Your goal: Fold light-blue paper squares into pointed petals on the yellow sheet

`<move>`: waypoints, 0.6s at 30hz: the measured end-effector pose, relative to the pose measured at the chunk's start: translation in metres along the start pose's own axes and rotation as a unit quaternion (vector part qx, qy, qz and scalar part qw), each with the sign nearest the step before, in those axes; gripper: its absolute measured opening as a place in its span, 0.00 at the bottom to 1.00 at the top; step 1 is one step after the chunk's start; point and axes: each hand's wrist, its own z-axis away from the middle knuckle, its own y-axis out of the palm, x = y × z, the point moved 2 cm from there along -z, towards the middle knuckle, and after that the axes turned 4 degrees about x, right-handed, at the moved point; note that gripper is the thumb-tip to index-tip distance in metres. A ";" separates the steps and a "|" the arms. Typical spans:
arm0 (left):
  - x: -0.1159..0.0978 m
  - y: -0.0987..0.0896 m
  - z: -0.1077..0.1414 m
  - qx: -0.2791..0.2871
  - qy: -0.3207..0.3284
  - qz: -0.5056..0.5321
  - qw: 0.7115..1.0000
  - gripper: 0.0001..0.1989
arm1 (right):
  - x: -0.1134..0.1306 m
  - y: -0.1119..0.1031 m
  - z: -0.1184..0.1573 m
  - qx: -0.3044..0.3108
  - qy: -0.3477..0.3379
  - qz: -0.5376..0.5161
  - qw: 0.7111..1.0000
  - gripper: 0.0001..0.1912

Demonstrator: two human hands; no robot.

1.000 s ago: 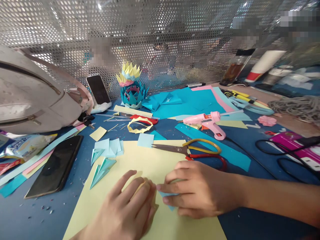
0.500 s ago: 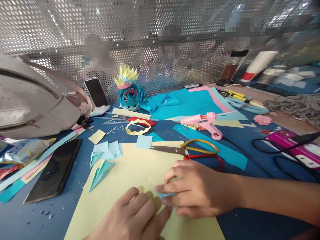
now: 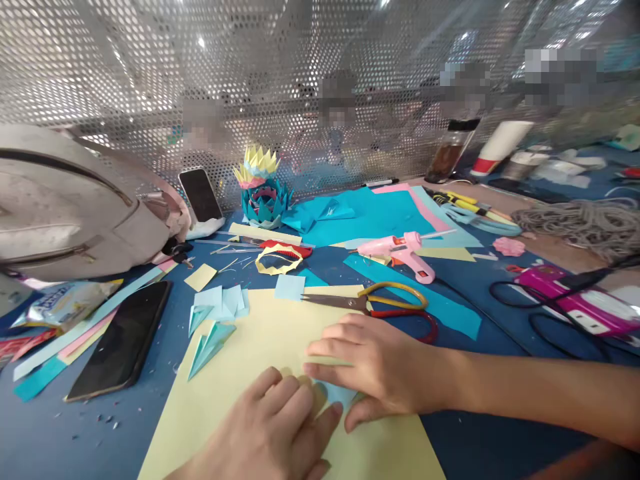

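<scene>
A small light blue paper piece point(image 3: 340, 395) lies on a pale yellow sheet point(image 3: 240, 427), mostly covered by my fingers. My left hand point(image 3: 280, 423) has its fingers curled, with the index fingertip pressing the paper's lower edge. From the right, my right hand point(image 3: 373, 370) pins the same paper under its fingertips, its thumb at the near side. Just beyond it rest scissors point(image 3: 353, 302) with one yellow and one red handle. Folded light blue paper triangles point(image 3: 210, 347) sit on the sheet's left side, near several light blue paper squares point(image 3: 225, 302).
A pink glue gun point(image 3: 393, 250) with its cord lies behind the scissors. Further back are a layered paper flower point(image 3: 265, 193), blue paper sheets point(image 3: 370, 210) and a yellow paper ring point(image 3: 279, 261). A black phone point(image 3: 125, 340) and backpack point(image 3: 75, 213) are left, a purple power strip point(image 3: 570, 300) right.
My right hand's thumb has moved nearer and apart from the fingers, exposing more of the light blue paper. My left index finger stays on the paper. The camera view has shifted slightly.
</scene>
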 end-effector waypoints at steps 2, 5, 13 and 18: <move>-0.001 -0.001 -0.001 0.012 -0.014 -0.009 1.000 0.16 | 0.001 0.000 0.002 0.004 0.005 0.009 1.000 0.27; -0.005 -0.003 -0.002 -0.015 -0.012 -0.045 0.999 0.17 | 0.003 0.000 0.007 0.018 0.016 0.025 0.999 0.24; -0.009 0.000 -0.003 -0.053 -0.003 -0.065 0.997 0.17 | 0.006 -0.002 0.014 0.032 0.013 0.067 0.997 0.24; -0.008 0.002 -0.001 -0.058 0.002 -0.064 0.996 0.12 | 0.009 -0.005 0.022 0.032 0.005 0.095 0.995 0.26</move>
